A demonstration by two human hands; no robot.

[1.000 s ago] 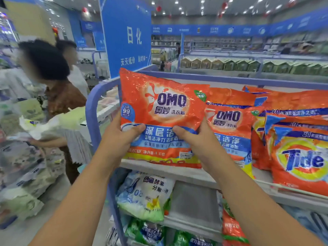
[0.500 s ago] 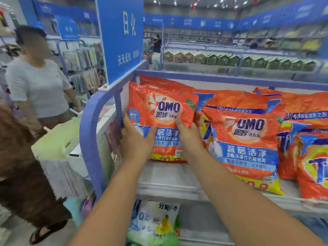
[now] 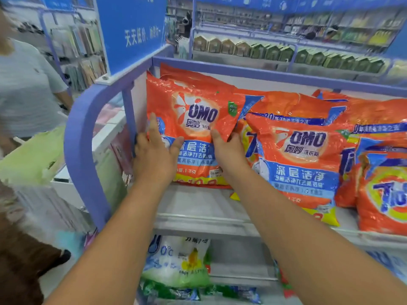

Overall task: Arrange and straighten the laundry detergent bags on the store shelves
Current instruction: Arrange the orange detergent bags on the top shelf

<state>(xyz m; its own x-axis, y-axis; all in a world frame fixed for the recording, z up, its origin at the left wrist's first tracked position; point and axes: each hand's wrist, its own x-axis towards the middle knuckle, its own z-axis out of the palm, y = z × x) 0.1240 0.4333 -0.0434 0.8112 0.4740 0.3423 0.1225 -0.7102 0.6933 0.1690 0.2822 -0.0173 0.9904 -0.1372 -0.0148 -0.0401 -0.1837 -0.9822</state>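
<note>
Store shelf [image 3: 198,205], blue-framed: both hands, left [image 3: 154,155] and right [image 3: 226,150], gripping glossy orange OMO detergent bag [image 3: 193,119], standing it upright; risking slumping forward.

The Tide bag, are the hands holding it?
No, both the left hand and right hand hold an OMO bag; the Tide bag sits untouched far right.

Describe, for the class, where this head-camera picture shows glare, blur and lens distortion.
Head view: overhead light glints off the shiny OMO bag that both hands hold, left hand, right hand; the Tide bag shines too; the person in the grey top and far aisle shelves are smeared soft; the wide lens bows the purple shelf frame and stretches the forearms at the bottom.
</note>
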